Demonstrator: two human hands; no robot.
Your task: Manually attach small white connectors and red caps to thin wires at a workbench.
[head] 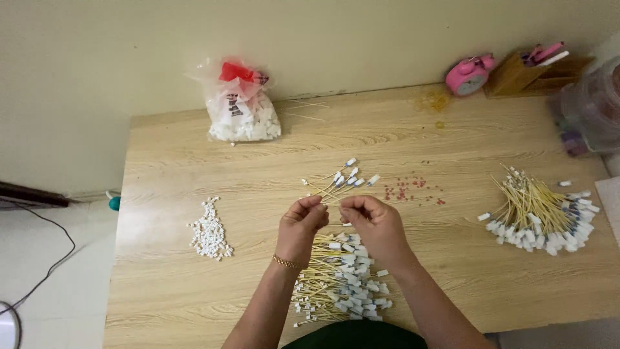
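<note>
Pinching one thin yellow wire (332, 194) between our left hand (302, 223) and right hand (374, 223), both closed on it above the wooden bench (452, 271), we judge it light, springy and best gripped near its small white connector. The bench looks smooth; a pale wall stands behind.

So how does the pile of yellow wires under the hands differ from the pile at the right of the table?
The pile under the hands is partly covered by the left hand and right hand; the right-hand pile lies untouched. The near pile's white ends are scattered along its length; the right pile fans out, its white ends massed at the lower right. The near pile also looks larger. Both are thin yellow wires with white end pieces on the wooden table.
</note>
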